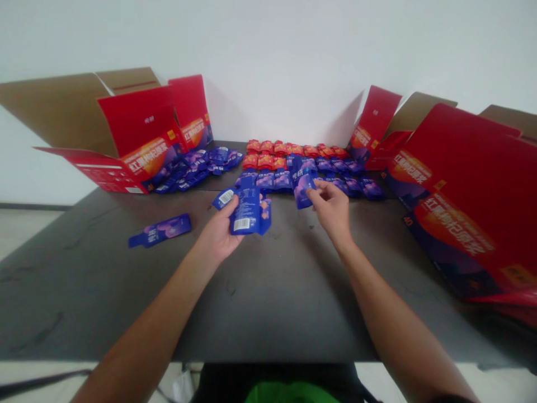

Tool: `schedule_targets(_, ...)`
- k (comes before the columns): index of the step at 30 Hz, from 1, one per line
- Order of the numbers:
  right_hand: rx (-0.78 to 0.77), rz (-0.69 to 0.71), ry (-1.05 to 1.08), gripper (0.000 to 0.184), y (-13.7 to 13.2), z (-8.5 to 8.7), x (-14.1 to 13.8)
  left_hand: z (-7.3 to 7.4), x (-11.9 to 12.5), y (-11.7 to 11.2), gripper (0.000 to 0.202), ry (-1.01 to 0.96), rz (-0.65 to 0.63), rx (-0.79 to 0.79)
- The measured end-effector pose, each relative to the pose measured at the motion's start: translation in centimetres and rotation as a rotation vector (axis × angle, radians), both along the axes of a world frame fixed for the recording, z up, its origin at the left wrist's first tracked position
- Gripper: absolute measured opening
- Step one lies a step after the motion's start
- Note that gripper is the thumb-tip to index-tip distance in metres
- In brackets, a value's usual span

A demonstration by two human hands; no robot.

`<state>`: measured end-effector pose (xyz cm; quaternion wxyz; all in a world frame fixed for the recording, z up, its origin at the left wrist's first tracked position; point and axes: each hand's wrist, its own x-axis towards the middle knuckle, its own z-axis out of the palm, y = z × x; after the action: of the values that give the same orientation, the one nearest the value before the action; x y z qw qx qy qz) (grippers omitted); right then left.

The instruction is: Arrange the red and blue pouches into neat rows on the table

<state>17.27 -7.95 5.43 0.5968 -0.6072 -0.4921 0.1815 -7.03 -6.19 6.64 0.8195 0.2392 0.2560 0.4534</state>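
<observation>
In my left hand (220, 229) is a small bunch of blue sachets (246, 210), fanned out, with white barcodes showing. My right hand (332, 206) pinches one blue-and-purple sachet (302, 187) by its lower right edge, holding it upright above the table. A single blue sachet (165, 229) lies flat on the table to the left of my left hand. Beyond both hands are rows of sachets: red sachets (265, 162) at the back and blue sachets (264, 181) in front, partly hidden behind the held ones.
An open red carton (138, 134) stands at the left, with a heap of blue sachets (193, 168) beside it. More red cartons (457, 196) with raised flaps stand at the right. The dark grey table (277, 302) reaches back to a white wall (285, 67).
</observation>
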Motion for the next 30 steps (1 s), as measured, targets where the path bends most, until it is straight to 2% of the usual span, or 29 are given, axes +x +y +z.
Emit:
schedule_targets(2,-0.035,-0.005,-0.314,0.030,-0.4,0.1,1.0,0.3,-0.3,0.3,0.041,0.009,0.062,-0.020)
schedule_targets(5,-0.175,0.083,-0.728,0.026,-1.4,0.2,0.8,0.5,-0.7,0.7,0.040,0.004,0.118,-0.019)
schedule_targets(7,-0.280,0.135,-0.905,0.028,-2.0,0.2,-0.4,0.5,-0.9,0.9,0.040,-0.002,0.140,-0.012)
schedule_targets(10,-0.392,0.188,-1.020,0.025,-2.5,0.2,-1.9,0.4,-1.0,0.9,0.040,0.004,0.158,-0.013)
schedule_targets(14,-0.355,0.207,-0.983,0.052,-2.4,-0.1,-1.7,0.4,-1.0,0.9,0.039,0.011,0.135,0.007)
schedule_targets(17,-0.357,0.174,-0.920,0.061,-1.9,-0.9,-0.4,0.5,-1.1,0.9,0.039,0.005,0.115,0.025)
schedule_targets(22,-0.469,0.188,-0.806,0.054,-1.1,-2.1,0.4,0.2,-1.5,1.0,0.039,0.026,0.090,0.030)
schedule_targets(26,-0.557,0.177,-0.592,0.057,-0.5,-2.3,0.8,0.0,-1.8,1.1,0.039,0.039,0.072,0.052)
schedule_targets(28,-0.550,0.173,-0.540,0.049,-0.4,-2.1,1.5,0.1,-1.9,1.2,0.038,0.035,0.071,0.065)
schedule_targets(30,-0.477,0.134,-0.589,0.041,-0.4,-1.7,2.1,0.2,-2.0,1.2,0.038,0.026,0.071,0.071)
